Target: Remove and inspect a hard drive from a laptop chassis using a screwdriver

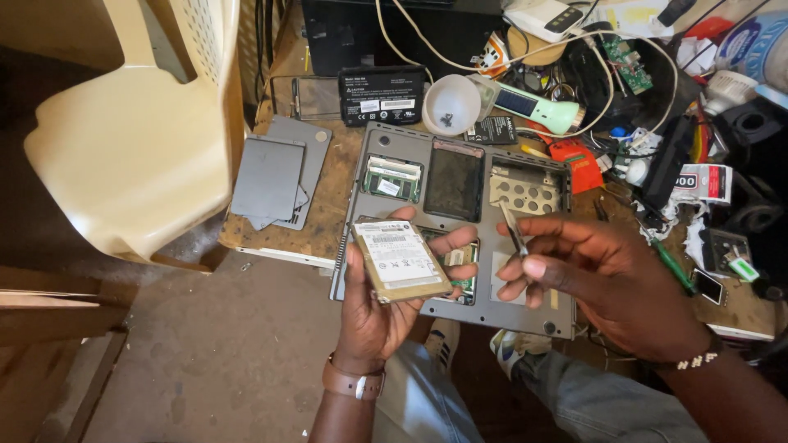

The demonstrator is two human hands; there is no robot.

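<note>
**A:** Looking down from the head camera, how far along is the work looking?

**B:** Well into it, I'd judge. The grey laptop base (pixel 460 308) is lying upside down on the workbench (pixel 328 201) with its bays uncovered. The grey cover panels (pixel 275 174) are sitting off to the left, and the black battery pack (pixel 382 94) is lying above the base. The hard drive (pixel 400 259) is already out of the machine.

**A:** And what's left?

**B:** The memory module (pixel 391 179) is sitting in its slot, and the base itself is not yet taken apart.

**A:** Where is the drive now?

**B:** The left hand (pixel 386 303) is gripping it, label up, over the base's near edge, thumb along the left side and fingers curling round the right.

**A:** The other hand?

**B:** The right hand (pixel 603 283) is hovering just beside the drive, pinching thin metal tweezers (pixel 515 231) between thumb and forefinger, tip slanting up over the base.

**A:** Anything else close by?

**B:** A white cup (pixel 451 105) holding small dark bits, probably screws, and a green-handled screwdriver (pixel 671 264).
</note>
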